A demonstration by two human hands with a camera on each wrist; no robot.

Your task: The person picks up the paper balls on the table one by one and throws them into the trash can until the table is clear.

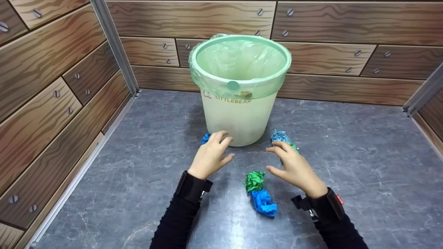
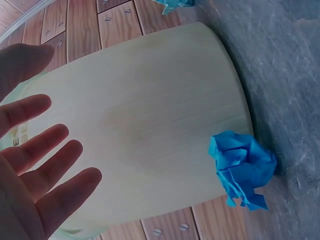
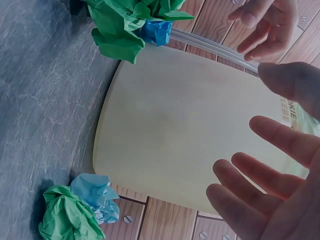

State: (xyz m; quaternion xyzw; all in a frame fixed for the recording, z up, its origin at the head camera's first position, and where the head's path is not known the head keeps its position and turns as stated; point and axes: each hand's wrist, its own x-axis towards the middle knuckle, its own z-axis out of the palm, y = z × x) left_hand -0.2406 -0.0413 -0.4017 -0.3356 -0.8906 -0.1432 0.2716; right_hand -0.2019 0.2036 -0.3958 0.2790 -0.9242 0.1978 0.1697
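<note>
My left hand (image 1: 210,155) hovers in front of the bin's lower left side, fingers spread and holding nothing. Partly hidden behind it, a crumpled blue paper ball (image 2: 242,167) lies by the bin's base. My right hand (image 1: 294,166) is raised to the right with its fingers apart and nothing in them. Beyond its fingertips lie a light blue paper ball (image 1: 281,136) and a green paper ball (image 3: 69,215), mostly covered in the head view. Between the hands, a crumpled green paper (image 1: 254,181) touches a crumpled blue paper (image 1: 264,203) on the floor.
A pale waste bin (image 1: 238,117) with a green rim and a clear liner (image 1: 242,55) stands upright before the back wall. Wood-patterned panels (image 1: 190,17) enclose the grey marbled floor (image 1: 138,166) at the back and sides.
</note>
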